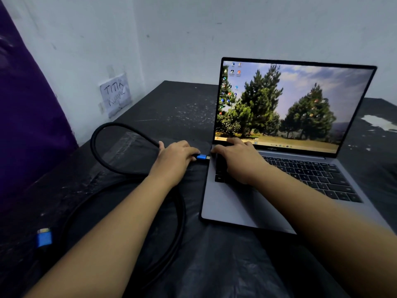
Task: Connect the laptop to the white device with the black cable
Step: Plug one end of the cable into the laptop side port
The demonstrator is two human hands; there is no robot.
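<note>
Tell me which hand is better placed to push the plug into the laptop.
Left. The left hand already holds the blue plug beside the laptop's left edge; the right hand rests on the keyboard.

Two bare forearms, hands (pixel 178 155) seemingly ringless, sleeveless

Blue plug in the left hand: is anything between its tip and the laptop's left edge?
Nothing visible. The left hand holds the blue plug with its metal tip pointed at the laptop, a small bare gap short of the left edge. The right hand rests on the keyboard corner, above that path, not across it.
</note>
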